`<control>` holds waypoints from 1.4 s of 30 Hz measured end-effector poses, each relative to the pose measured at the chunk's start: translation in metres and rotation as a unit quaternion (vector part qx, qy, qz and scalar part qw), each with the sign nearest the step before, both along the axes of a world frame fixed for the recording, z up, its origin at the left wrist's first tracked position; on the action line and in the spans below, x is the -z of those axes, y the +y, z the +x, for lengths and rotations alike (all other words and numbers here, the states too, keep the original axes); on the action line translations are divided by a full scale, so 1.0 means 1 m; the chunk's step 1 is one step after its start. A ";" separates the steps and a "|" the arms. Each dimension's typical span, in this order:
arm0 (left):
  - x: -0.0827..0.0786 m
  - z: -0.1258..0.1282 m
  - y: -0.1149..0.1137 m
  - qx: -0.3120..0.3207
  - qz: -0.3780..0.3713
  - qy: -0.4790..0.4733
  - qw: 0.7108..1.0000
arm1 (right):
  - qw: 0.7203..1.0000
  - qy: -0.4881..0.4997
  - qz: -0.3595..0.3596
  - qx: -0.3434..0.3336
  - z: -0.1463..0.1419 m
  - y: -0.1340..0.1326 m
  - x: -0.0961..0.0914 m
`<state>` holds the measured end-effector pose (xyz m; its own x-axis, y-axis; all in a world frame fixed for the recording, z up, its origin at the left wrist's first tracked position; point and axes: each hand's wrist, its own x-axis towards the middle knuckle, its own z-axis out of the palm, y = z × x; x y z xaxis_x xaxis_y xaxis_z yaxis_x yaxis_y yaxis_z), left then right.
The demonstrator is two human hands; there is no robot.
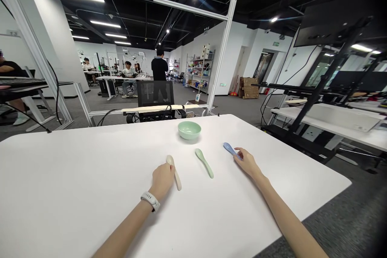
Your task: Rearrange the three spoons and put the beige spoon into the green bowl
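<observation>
Curling at the cream spoon [177, 179], seven o'clock from the bowl [189, 131], the left hand [163, 176] hides its grip; the right hand [247, 163] bends over the blue spoon [229, 149], four o'clock, grip unclear. Both look light, stiff, best pinched mid-handle.

Mesh chair [145, 93], dark; person in black [159, 68] standing beyond it, back turned, seated people [128, 73] around a far desk [109, 78]. Right of chair: metal frame [221, 52], loaded shelves [199, 71], wooden crate [250, 88] near a doorway [262, 66]. Farther right, dark screen [328, 20], white box [335, 116] on a side desk [370, 139]
</observation>
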<state>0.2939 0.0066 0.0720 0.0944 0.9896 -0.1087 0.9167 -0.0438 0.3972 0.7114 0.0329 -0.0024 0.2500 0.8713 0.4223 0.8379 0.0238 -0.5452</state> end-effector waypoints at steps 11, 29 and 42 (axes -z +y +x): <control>0.001 0.000 0.000 -0.007 0.000 -0.009 1.000 | 0.999 0.016 -0.002 0.030 -0.001 -0.004 -0.007; -0.007 0.000 -0.002 -0.001 -0.013 -0.011 1.000 | 0.999 0.015 -0.009 0.041 -0.003 -0.006 -0.009; -0.005 -0.001 -0.001 0.004 -0.010 -0.018 1.000 | 0.999 0.008 -0.012 0.047 -0.001 -0.005 -0.006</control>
<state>0.2929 0.0054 0.0768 0.1061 0.9866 -0.1240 0.9015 -0.0428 0.4307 0.7107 0.0278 0.0039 0.3377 0.8537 0.3965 0.8269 -0.0678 -0.5583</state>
